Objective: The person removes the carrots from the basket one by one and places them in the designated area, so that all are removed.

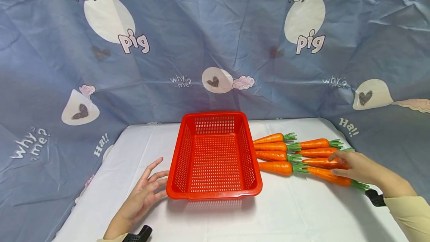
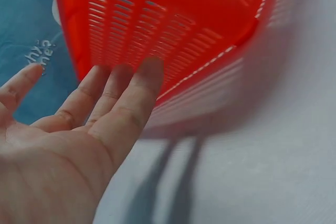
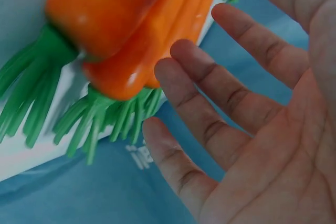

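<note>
A red plastic basket (image 1: 215, 195) with perforated walls stands mid-table. My left hand (image 1: 142, 195) is beside its left wall, fingers spread and straight; in the left wrist view the fingertips (image 2: 149, 74) are at or just touching the basket wall (image 2: 157, 24), contact hard to tell. To the right of the basket lie several orange carrots with green tops in two groups. Over the right group hovers my right hand (image 1: 357, 167), above a carrot (image 1: 324, 163) and near the front one (image 1: 329, 176). In the right wrist view its fingers (image 3: 184, 90) are extended next to the carrots (image 3: 110, 14), holding none.
The left carrot group (image 1: 273, 156) lies close against the basket's right side. A white cloth (image 1: 272, 216) covers the table. Behind and at both sides hangs a blue printed curtain (image 1: 215, 40), close to the right arm.
</note>
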Tool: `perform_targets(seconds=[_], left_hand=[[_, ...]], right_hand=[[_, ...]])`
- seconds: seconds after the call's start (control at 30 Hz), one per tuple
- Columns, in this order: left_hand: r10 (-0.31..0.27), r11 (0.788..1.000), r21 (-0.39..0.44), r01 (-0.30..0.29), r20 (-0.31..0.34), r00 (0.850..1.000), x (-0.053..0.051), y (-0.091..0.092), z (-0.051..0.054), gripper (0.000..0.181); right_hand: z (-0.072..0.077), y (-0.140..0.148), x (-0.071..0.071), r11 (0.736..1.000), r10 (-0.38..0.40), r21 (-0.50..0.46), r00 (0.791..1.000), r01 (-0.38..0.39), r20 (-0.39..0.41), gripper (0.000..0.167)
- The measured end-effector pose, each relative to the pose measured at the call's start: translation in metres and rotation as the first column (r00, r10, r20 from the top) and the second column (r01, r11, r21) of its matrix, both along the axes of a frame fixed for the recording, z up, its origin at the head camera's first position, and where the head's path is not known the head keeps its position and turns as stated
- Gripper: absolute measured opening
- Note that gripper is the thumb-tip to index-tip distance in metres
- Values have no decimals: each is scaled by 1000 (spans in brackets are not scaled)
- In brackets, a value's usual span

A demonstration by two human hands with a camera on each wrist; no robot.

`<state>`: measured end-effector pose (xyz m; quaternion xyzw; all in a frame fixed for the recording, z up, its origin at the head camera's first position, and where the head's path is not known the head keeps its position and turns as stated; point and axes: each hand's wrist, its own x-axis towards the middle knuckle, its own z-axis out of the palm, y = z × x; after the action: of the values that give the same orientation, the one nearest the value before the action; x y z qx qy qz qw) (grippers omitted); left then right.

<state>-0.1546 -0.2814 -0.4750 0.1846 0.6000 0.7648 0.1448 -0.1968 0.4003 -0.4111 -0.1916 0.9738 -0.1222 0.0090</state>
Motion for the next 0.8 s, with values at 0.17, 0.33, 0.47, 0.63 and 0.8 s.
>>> perform_targets(seconds=[0.17, 0.33, 0.47, 0.63, 0.8], left_hand=[[38, 998, -47, -40, -40, 998, -1, -7, 8, 68], [123, 979, -152, -139, -108, 987, -2, -9, 18, 68], [167, 954, -218, -205, -181, 969, -4, -6, 30, 68], [216, 886, -344, -311, -288, 933, -6, 1, 45, 73], [259, 780, -478, -405, -343, 903, -9, 7, 58, 78]], right_hand=[[4, -15, 1, 1000, -15, -25, 999, 14, -33, 47], [9, -31, 2, 998, -33, -61, 998, 30, -59, 55], [15, -41, 2, 997, -37, -68, 996, 32, -76, 60], [20, -54, 3, 994, -54, -97, 996, 47, -71, 65], [25, -67, 4, 992, -50, -124, 994, 38, -101, 67]])
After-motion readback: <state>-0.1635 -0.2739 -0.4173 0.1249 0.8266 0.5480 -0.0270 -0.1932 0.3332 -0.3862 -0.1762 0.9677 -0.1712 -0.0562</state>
